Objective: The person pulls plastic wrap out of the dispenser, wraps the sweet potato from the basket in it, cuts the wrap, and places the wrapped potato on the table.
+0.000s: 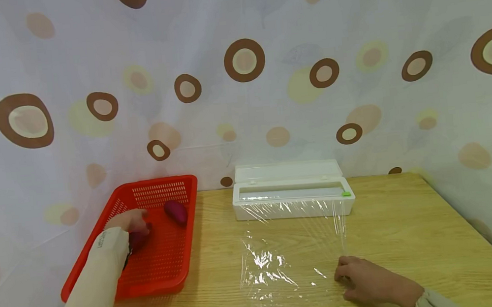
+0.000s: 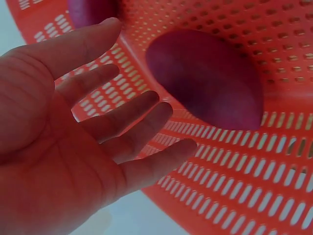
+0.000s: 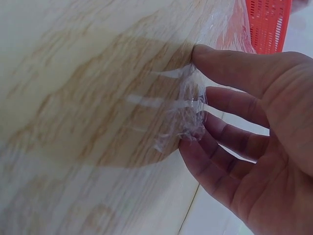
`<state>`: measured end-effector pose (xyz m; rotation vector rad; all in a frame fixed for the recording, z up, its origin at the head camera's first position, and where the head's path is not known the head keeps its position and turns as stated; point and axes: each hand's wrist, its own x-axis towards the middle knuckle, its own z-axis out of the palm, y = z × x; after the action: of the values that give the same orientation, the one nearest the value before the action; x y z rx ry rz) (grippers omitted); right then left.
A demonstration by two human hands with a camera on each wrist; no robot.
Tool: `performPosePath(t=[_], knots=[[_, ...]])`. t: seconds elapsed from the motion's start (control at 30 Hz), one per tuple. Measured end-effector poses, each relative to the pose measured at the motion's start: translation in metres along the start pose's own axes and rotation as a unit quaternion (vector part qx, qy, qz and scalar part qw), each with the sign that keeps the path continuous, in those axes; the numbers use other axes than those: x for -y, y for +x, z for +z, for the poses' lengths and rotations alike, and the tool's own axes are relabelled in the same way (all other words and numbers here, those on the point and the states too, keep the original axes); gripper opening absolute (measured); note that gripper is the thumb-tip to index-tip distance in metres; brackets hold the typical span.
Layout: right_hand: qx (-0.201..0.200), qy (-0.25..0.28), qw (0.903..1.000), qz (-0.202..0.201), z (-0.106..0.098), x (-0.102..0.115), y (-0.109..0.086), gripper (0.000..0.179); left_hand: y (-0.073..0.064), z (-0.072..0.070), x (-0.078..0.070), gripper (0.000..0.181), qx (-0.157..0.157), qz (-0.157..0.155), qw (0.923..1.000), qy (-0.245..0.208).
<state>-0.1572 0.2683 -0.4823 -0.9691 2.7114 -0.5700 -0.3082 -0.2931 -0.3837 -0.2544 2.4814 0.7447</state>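
My left hand reaches into the red plastic basket. Its fingers are spread in the left wrist view, beside a purple sweet potato, with a gap between fingertips and skin. A second sweet potato lies by the basket's right wall. At the table's right front, my right hand touches the near right corner of a clear plastic wrap sheet. In the right wrist view thumb and fingers stand apart, fingertips at the wrap's crumpled edge. The sheet runs back to a white wrap dispenser.
The dispenser's lid is raised, and a small green slider sits at its right end. Everything stands on a wood-grain table. Behind it hangs a white curtain with round brown patterns.
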Motion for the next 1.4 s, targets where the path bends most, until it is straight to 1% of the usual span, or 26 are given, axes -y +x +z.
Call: performPosePath(t=[0.07,0.1,0.17,0.2,0.3,0.4,0.43,0.47,0.57,0.63,0.7,0.77,0.9,0.93,1.0,1.03,1.13,1.17,1.2,1.27,1.3,1.4], knots=[[0.000,0.000,1.0000,-0.001,0.000,0.000,0.000,0.023,0.002,0.001,0.003,0.078,0.003,-0.013,0.9992,-0.037],[-0.001,-0.001,1.0000,-0.003,0.000,0.000,-0.001,0.023,0.003,0.002,0.004,0.079,0.002,-0.015,0.9989,-0.045],[-0.004,-0.005,1.0000,-0.006,0.000,0.000,-0.001,0.023,0.004,0.002,0.007,0.080,0.002,-0.010,0.9986,-0.052],[-0.005,-0.006,0.9999,-0.008,0.000,0.000,-0.001,0.023,0.004,0.002,0.008,0.079,0.000,-0.006,0.9989,-0.047],[-0.008,-0.008,0.9999,-0.010,0.000,0.000,0.000,0.023,0.006,0.003,0.011,0.072,-0.005,0.003,0.9986,-0.053],[-0.011,-0.008,0.9999,-0.011,0.000,0.000,0.000,0.022,0.007,0.004,0.013,0.063,-0.013,0.000,0.9978,-0.064],[-0.011,-0.009,0.9998,-0.011,0.000,0.000,-0.001,0.022,0.007,0.004,0.013,0.063,-0.013,-0.001,0.9975,-0.069],[-0.011,-0.009,0.9998,-0.010,0.000,0.000,-0.001,0.022,0.008,0.004,0.014,0.065,-0.011,0.000,0.9976,-0.068],[-0.013,-0.010,0.9998,-0.010,0.001,0.000,-0.001,0.022,0.010,0.005,0.016,0.064,-0.006,0.013,0.9992,-0.037],[-0.013,-0.009,0.9998,-0.009,0.001,0.000,-0.001,0.022,0.012,0.005,0.017,0.061,0.001,0.031,0.9995,-0.010],[-0.013,-0.010,0.9998,-0.007,0.002,0.000,-0.001,0.022,0.013,0.006,0.018,0.056,0.001,0.034,0.9994,-0.004],[-0.013,-0.011,0.9999,-0.003,0.002,0.001,-0.001,0.022,0.016,0.008,0.019,0.055,0.002,0.024,0.9995,-0.021],[-0.013,-0.012,0.9998,0.000,0.001,0.001,-0.001,0.021,0.023,0.010,0.016,0.078,0.009,0.003,0.9991,-0.042],[-0.013,-0.011,0.9999,0.000,0.001,0.002,-0.001,0.021,0.024,0.010,0.016,0.085,0.013,-0.003,0.9983,-0.057],[-0.012,-0.009,0.9999,0.000,0.000,0.002,-0.001,0.021,0.025,0.009,0.014,0.092,0.023,0.003,0.9980,-0.058],[-0.012,-0.009,0.9999,0.000,0.000,0.003,0.000,0.021,0.026,0.008,0.013,0.092,0.027,0.014,0.9980,-0.055],[-0.011,-0.008,0.9999,0.002,0.000,0.003,0.000,0.021,0.025,0.006,0.007,0.080,0.013,0.066,0.9975,-0.020],[-0.011,-0.008,0.9999,0.003,0.000,0.004,0.000,0.021,0.023,0.005,0.005,0.072,0.000,0.091,0.9958,0.004],[-0.011,-0.008,0.9999,0.003,0.000,0.004,0.000,0.021,0.022,0.005,0.003,0.066,-0.015,0.107,0.9940,0.015],[-0.012,-0.009,0.9999,0.003,0.000,0.004,-0.001,0.021,0.017,0.004,-0.001,0.060,-0.045,0.124,0.9909,0.026],[-0.012,-0.009,0.9999,0.002,0.000,0.004,-0.001,0.021,0.015,0.003,-0.002,0.060,-0.055,0.128,0.9900,0.022],[-0.014,-0.014,0.9998,0.001,0.001,0.003,-0.001,0.021,0.010,0.002,-0.007,0.065,-0.084,0.124,0.9887,0.006]])
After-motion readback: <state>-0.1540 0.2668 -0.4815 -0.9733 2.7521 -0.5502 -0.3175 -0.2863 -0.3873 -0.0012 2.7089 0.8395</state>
